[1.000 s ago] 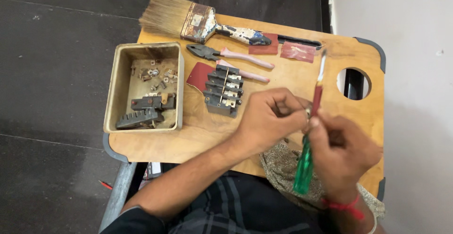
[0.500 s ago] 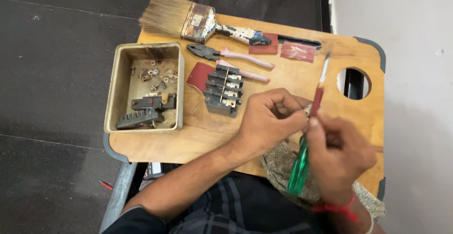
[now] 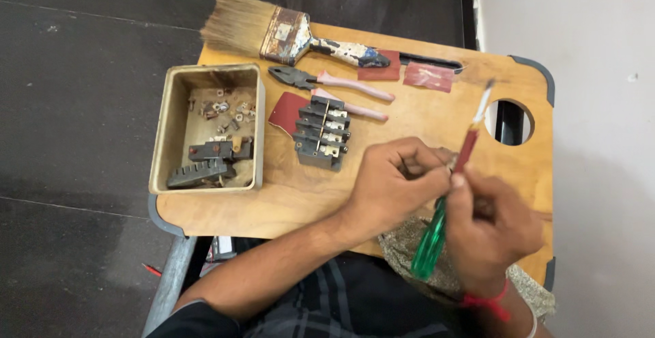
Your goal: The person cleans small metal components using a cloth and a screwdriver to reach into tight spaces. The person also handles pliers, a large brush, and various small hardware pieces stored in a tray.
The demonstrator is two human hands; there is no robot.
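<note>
Green and translucent, the plastic handle of the long screwdriver [image 3: 437, 232] sits in my right hand [image 3: 492, 232], and its red shank runs up and away from me to a pale tip near the round hole [image 3: 513, 121] in the wooden board [image 3: 423, 116]. That long axis leans only a little to the right of straight ahead, so the handle end points back at my lap and the working end lies beyond both hands.

My right hand is closed round the shank just above the handle, thumb pressed along it, wrist low over a scrap of grey-brown cloth [image 3: 409, 249]. My left hand [image 3: 392, 184] is curled into a tight pinch directly to the left of the shank, fingertips touching it or something small held against it; I cannot tell which, because the fingers hide the contact. Of the two, the left is nearer the middle of the shank.

Well to the left lie a dark switch block [image 3: 319, 133], pink-handled pliers [image 3: 334, 82], a worn paintbrush [image 3: 286, 34] and a tan tray of small parts [image 3: 208, 130], all untouched.
</note>
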